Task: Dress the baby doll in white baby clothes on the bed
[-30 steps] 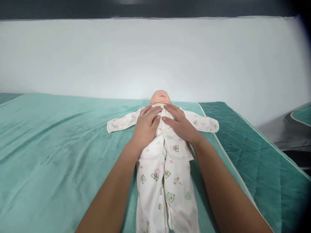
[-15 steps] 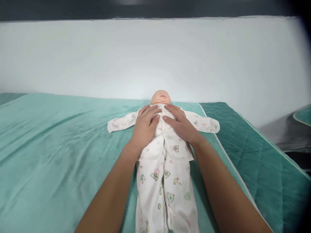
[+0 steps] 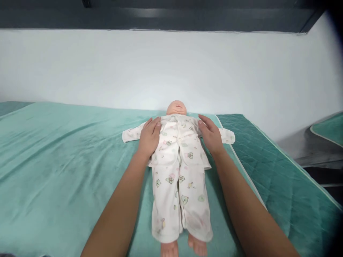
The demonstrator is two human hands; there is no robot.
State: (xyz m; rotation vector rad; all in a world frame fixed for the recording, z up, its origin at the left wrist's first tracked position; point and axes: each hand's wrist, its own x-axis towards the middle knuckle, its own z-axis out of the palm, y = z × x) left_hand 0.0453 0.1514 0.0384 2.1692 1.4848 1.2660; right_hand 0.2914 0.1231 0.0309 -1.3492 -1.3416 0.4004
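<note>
- While the doll [image 3: 176, 108] lies on its back on the pale green sheet [image 3: 66, 171], head toward the wall [image 3: 171, 67], I have one hand at each side of its upper body.
- My right hand [image 3: 149, 138] rests over the sleeve and the edge of the patterned jacket [image 3: 170, 137]; its fingers lie close together, almost straight, with the thumb alongside, clamped on nothing that I can see.
- My left hand [image 3: 211, 137] covers the opposite sleeve near the shoulder. Its visible fingers are together and slightly curved, the thumb a little apart below them; I cannot tell how firmly either palm presses.
- The jacket's front is in plain sight between my hands, its lower edge overlapping the matching trousers [image 3: 166, 200]. Both sleeves stretch outward, the one by my left hand reaching over the sheet's pale edge to the darker quilted cover [image 3: 265, 157].
- The trouser legs lie side by side, with the bare feet [image 3: 169, 248] showing below the hems.
- I judge the step in hand to be light, matched contact at the shoulders and upper arms, not a lift.
- Any move from here calls for even, gentle pressure on both sides, fingers flat, so the cloth doesn't bunch or the body twist.
</note>
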